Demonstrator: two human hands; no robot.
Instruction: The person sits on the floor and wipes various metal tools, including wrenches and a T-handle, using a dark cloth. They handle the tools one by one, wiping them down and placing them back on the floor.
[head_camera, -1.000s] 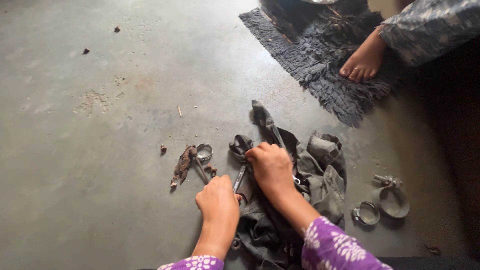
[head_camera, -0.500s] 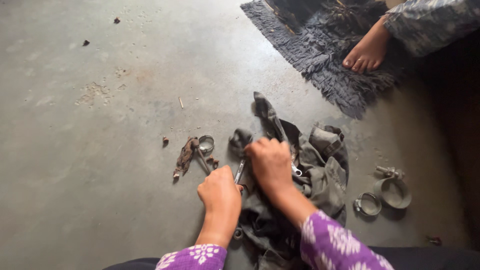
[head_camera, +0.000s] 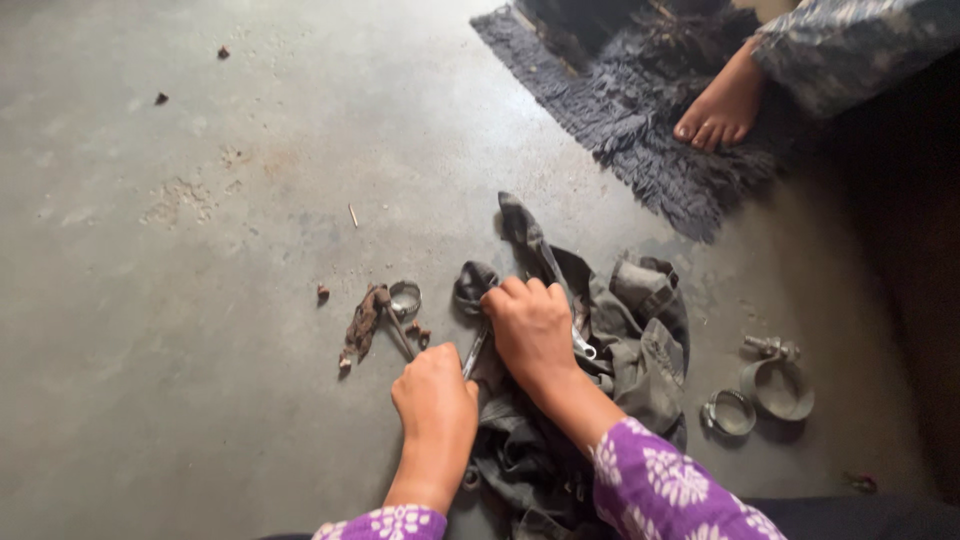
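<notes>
Hands work close together over a grey cloth bag (head_camera: 620, 350) crumpled on the concrete floor (head_camera: 200, 300). The left hand (head_camera: 435, 400) is closed around a thin metal tool (head_camera: 474, 350) that points up toward the right hand (head_camera: 530, 325), which presses with curled fingers on the bag. Two hose clamps (head_camera: 760, 395) lie to the right. Compared with half a second ago, both hands have hardly moved; only the view shifted a little.

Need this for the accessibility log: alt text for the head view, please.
A person's left hand and right hand grip a slim metal tool over a crumpled grey cloth on a concrete floor. Metal hose clamps lie to the right, and another person's bare foot rests on a dark rug.
</notes>
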